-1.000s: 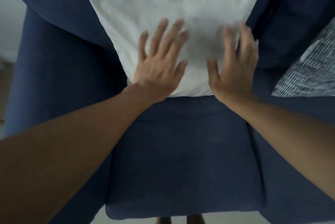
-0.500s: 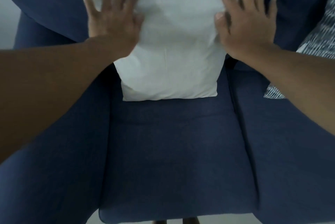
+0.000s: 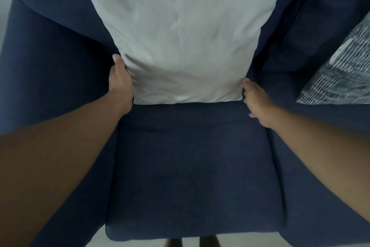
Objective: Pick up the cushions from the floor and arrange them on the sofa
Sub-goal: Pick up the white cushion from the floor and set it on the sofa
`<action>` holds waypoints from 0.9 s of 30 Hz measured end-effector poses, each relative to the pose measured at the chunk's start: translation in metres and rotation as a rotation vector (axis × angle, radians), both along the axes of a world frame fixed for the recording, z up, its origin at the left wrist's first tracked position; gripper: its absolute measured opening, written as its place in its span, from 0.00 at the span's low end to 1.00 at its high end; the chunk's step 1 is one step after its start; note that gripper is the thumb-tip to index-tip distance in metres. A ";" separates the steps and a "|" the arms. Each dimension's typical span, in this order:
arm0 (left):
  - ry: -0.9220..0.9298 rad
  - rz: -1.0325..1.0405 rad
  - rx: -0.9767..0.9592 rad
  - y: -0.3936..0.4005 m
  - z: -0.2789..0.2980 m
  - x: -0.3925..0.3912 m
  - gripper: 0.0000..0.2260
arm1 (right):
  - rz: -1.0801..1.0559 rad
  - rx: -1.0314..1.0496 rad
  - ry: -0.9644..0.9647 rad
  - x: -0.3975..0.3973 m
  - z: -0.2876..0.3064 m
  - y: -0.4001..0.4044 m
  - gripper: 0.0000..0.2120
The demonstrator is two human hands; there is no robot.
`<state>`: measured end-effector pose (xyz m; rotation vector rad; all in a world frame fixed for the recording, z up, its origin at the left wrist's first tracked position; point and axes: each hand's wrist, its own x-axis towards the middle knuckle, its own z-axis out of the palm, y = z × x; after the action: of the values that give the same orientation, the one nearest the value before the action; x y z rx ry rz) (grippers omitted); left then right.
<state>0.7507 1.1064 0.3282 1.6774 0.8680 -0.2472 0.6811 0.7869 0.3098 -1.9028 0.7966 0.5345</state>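
I have the white cushion [image 3: 180, 42] propped on the seat against the back of the sofa [image 3: 196, 176], long axis running up the backrest. My left hand [image 3: 120, 84] presses its lower left edge, fingers tucked behind; whether it grips, I cannot tell. My right hand [image 3: 255, 100] rests loose beside its lower right corner. Soft, creased cotton; a striped cushion [image 3: 338, 74] sits to its right.

text: none readable | labels: none | signs: none
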 end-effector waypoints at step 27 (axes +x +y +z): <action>-0.506 -1.146 1.584 -0.063 -0.035 -0.037 0.48 | 0.741 -1.114 -0.597 0.005 -0.024 0.059 0.45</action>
<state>0.7135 1.0431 0.2931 3.3450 -0.6917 0.2214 0.6858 0.8459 0.2860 -3.1794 -0.1319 -0.1665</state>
